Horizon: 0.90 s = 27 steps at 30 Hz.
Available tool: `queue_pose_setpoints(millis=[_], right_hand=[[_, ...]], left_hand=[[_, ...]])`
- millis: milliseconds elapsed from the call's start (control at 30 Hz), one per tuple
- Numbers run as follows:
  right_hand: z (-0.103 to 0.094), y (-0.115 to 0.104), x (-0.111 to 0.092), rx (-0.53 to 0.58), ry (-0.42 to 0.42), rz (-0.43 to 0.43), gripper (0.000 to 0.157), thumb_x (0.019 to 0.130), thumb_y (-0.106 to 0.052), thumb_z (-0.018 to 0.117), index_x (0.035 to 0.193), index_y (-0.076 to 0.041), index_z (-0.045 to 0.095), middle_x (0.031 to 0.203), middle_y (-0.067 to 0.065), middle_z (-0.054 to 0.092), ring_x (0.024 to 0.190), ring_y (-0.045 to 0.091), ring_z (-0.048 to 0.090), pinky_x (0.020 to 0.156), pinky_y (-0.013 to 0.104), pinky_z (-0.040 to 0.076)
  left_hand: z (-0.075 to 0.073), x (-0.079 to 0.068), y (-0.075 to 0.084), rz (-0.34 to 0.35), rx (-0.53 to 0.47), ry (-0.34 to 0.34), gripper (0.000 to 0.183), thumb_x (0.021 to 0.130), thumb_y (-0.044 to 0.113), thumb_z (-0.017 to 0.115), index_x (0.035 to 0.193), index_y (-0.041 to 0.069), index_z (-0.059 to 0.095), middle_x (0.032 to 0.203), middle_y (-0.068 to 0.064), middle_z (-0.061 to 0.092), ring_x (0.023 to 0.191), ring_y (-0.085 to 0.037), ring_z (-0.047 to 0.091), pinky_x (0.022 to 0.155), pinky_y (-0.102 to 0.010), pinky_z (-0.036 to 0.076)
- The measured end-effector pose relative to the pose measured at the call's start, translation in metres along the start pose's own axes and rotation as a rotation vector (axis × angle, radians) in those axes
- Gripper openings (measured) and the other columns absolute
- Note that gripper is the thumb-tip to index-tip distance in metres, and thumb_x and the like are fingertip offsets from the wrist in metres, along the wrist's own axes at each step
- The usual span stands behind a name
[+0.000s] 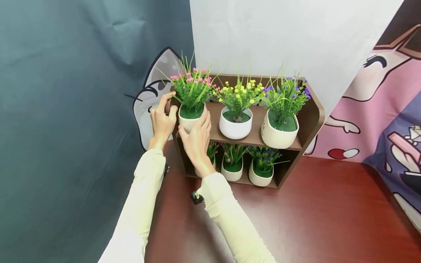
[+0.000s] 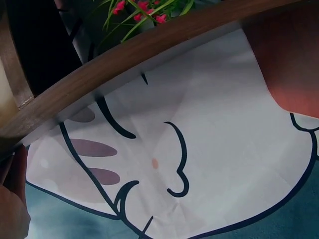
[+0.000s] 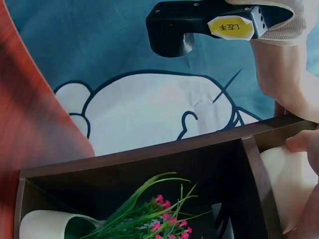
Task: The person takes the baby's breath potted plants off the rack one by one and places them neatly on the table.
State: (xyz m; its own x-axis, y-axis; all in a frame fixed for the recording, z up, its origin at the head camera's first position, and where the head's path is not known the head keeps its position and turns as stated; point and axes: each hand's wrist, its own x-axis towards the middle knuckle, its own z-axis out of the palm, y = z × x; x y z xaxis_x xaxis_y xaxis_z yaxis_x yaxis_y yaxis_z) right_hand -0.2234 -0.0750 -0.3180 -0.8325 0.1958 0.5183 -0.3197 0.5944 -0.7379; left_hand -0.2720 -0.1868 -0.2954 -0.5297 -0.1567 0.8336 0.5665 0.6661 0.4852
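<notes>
left of centre, the right hand clamps the pink-flowered pot, best kept level; whether the left hand grips, i can't tell.

The place looks like an indoor corner dressed with hung cloths, much like a small staged booth; whether it belongs to a home, office or lab cannot be told. In the head view, a creased teal cloth hangs at nine o'clock, a plain white sheet at one and a cartoon-printed cloth at three. A glossy red-brown table spreads at four o'clock, and near the centre a brown two-tier shelf displays potted flowers. In the right wrist view, a labelled black camera sits between twelve and one o'clock
</notes>
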Motion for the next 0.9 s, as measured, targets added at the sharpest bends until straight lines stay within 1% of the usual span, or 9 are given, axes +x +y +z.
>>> queue_pose_setpoints(millis=[67,133,233,367,467,600,667,733,900], right_hand=[[-0.001,0.002,-0.005,-0.023,0.003,0.004,0.094,0.078,-0.031,0.072,0.145,-0.001,0.015,0.144,0.021,0.027,0.131,0.030,0.029,0.100,0.038,0.032],[-0.001,0.001,-0.007,-0.027,0.015,-0.023,0.092,0.077,-0.031,0.072,0.144,0.000,0.017,0.143,0.021,0.028,0.129,0.031,0.031,0.099,0.039,0.034],[-0.003,0.001,-0.008,-0.030,0.024,-0.072,0.090,0.076,-0.033,0.071,0.143,0.001,0.020,0.141,0.018,0.032,0.126,0.029,0.036,0.096,0.038,0.037],[-0.011,0.006,-0.017,-0.051,0.016,-0.087,0.089,0.073,-0.033,0.072,0.141,0.000,0.024,0.139,0.014,0.036,0.122,0.026,0.040,0.095,0.036,0.038],[-0.020,0.006,-0.023,-0.042,0.014,-0.096,0.089,0.072,-0.033,0.072,0.141,0.000,0.025,0.138,0.013,0.037,0.121,0.025,0.041,0.095,0.037,0.038],[-0.032,0.008,-0.033,-0.022,0.002,-0.137,0.090,0.070,-0.034,0.072,0.140,-0.001,0.027,0.136,0.012,0.040,0.119,0.024,0.044,0.093,0.037,0.039],[-0.040,0.009,-0.039,-0.017,-0.002,-0.160,0.090,0.067,-0.035,0.073,0.139,-0.002,0.030,0.132,0.011,0.043,0.114,0.023,0.047,0.089,0.036,0.042],[-0.050,0.013,-0.046,-0.011,-0.018,-0.176,0.091,0.062,-0.035,0.074,0.137,-0.005,0.032,0.128,0.008,0.046,0.108,0.021,0.050,0.084,0.035,0.045],[-0.081,0.044,-0.078,0.047,-0.131,-0.221,0.095,0.054,-0.036,0.073,0.135,-0.008,0.033,0.124,0.004,0.047,0.099,0.017,0.054,0.077,0.033,0.047]], left_hand=[[0.000,-0.005,0.001,-0.015,0.010,-0.022,0.033,0.083,0.014,0.053,0.114,0.017,0.065,0.102,-0.001,0.069,0.063,-0.030,0.058,0.065,-0.041,0.043],[0.000,-0.004,0.001,-0.009,0.023,-0.024,0.033,0.084,0.016,0.052,0.116,0.016,0.063,0.107,-0.001,0.067,0.062,-0.030,0.055,0.066,-0.043,0.042],[0.000,-0.001,0.001,0.002,0.056,0.004,0.033,0.086,0.017,0.049,0.117,0.017,0.062,0.077,-0.007,0.066,0.051,-0.030,0.041,0.058,-0.044,0.036],[0.004,-0.006,0.002,-0.026,0.065,-0.001,0.033,0.086,0.016,0.046,0.116,0.017,0.061,0.051,-0.007,0.042,0.046,-0.026,0.031,0.053,-0.041,0.029],[0.004,-0.006,0.003,-0.045,0.069,-0.014,0.034,0.086,0.013,0.045,0.116,0.014,0.060,0.052,-0.008,0.041,0.046,-0.026,0.031,0.054,-0.039,0.027],[0.005,-0.005,0.003,-0.076,0.083,0.015,0.032,0.084,0.014,0.045,0.113,0.013,0.060,0.056,-0.014,0.045,0.050,-0.031,0.036,0.057,-0.043,0.029],[0.006,-0.005,0.002,-0.074,0.088,0.029,0.033,0.084,0.017,0.045,0.113,0.015,0.060,0.057,-0.016,0.046,0.052,-0.034,0.038,0.058,-0.046,0.030],[0.006,-0.005,0.001,-0.050,0.087,0.043,0.032,0.086,0.018,0.045,0.114,0.015,0.060,0.064,-0.017,0.056,0.053,-0.036,0.042,0.058,-0.047,0.033],[0.009,-0.007,0.000,-0.019,0.054,0.067,0.035,0.086,0.015,0.047,0.117,0.017,0.062,0.067,-0.013,0.059,0.048,-0.025,0.034,0.053,-0.039,0.029]])
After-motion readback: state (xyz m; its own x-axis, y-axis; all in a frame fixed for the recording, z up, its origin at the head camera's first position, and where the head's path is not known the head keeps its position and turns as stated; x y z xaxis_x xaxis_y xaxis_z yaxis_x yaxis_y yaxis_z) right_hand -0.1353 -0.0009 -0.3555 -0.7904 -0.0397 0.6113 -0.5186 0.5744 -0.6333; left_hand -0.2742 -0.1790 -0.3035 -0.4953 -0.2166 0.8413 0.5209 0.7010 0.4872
